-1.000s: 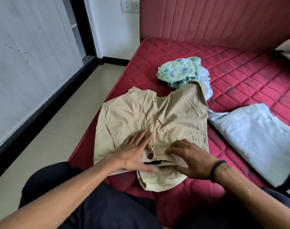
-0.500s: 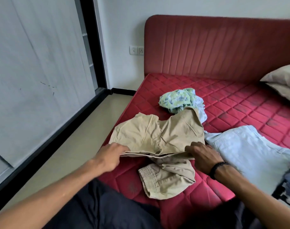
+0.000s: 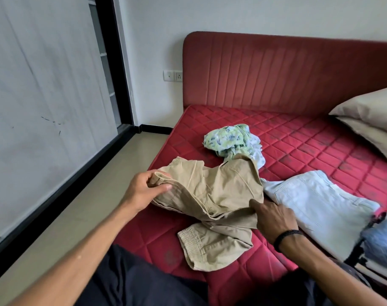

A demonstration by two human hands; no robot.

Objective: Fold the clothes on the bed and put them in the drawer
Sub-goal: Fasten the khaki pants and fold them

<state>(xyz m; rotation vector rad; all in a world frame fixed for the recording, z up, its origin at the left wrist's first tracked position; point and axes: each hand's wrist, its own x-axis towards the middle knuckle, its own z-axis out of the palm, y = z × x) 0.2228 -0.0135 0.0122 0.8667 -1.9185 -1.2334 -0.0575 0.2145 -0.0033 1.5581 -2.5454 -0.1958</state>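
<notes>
Tan pants (image 3: 221,195) are lying crumpled on the red bed (image 3: 309,146). The left hand (image 3: 144,191) is pinching their waistband. The right hand (image 3: 274,217) is gripping the other end, legs drooping below, lying left to right.

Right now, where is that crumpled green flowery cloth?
In the head view the green floral cloth lies bunched on the red mattress, past the beige trousers toward the headboard, left of the pillows.
</notes>
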